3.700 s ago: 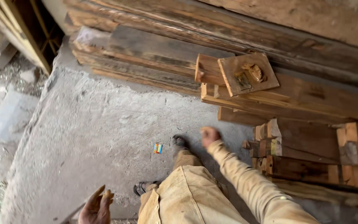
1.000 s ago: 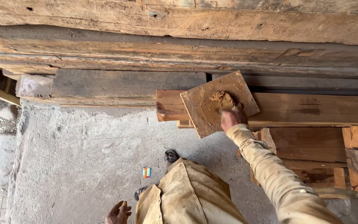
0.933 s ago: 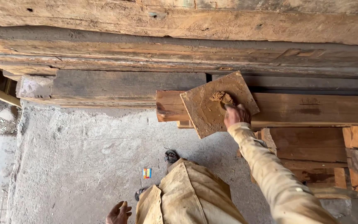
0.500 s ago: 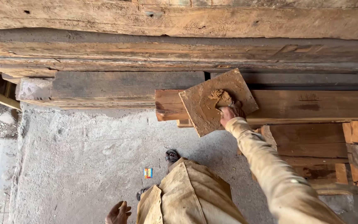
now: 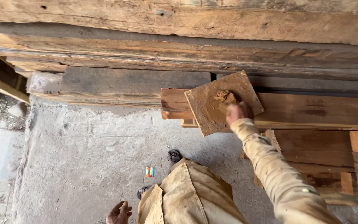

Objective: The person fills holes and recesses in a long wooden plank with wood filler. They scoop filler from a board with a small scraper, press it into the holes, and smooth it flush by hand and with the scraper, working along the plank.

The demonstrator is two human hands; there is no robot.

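Head view, looking down. Right hand (image 5: 238,113) stretched forward on a tan-sleeved arm, resting on a square wooden board (image 5: 223,102) smeared with brownish paste. Fingers curled inward and blurred; whether clamped on anything could not be told. Sat touching a lump of brown paste (image 5: 224,96) near the board's middle. Board lay tilted, corner-on, atop a stack of reddish-brown planks (image 5: 311,110), overhanging their near edge a little. Above and behind, long weathered timber beams (image 5: 179,25) ran across the whole frame, with a darker grey beam (image 5: 133,81) just left of the board.

Left hand (image 5: 119,213) hung low at the bottom edge, well apart from the board, fingers loosely curled and stained with the same brown; seemed to hold nothing, though partly cut off by the frame. Between the two arms, tan trousers (image 5: 191,195) and dark sandals (image 5: 173,156) on a rough concrete floor (image 5: 83,157). A small coloured packet (image 5: 150,171) lay on that floor just left of the feet. More stacked wooden blocks (image 5: 353,161) at the right, below the planks.
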